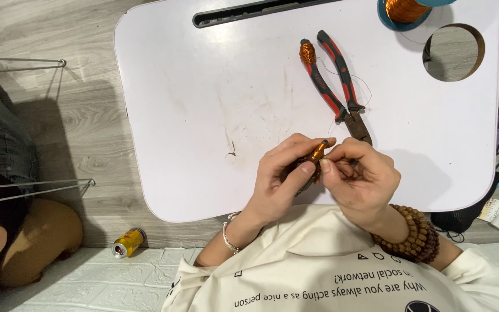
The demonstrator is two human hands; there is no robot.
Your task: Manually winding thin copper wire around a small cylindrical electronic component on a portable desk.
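both hands, left hand (281,173) and right hand (356,173), pinch a copper-wound coil (317,153).

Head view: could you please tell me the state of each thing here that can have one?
Small copper coil: pinched between both hands.
Left hand: closed on the small copper coil.
Right hand: closed on it too.
Pliers: lying on the white table, handles apart.
Wire spool: wound, standing.
Drink can: lying on its side.
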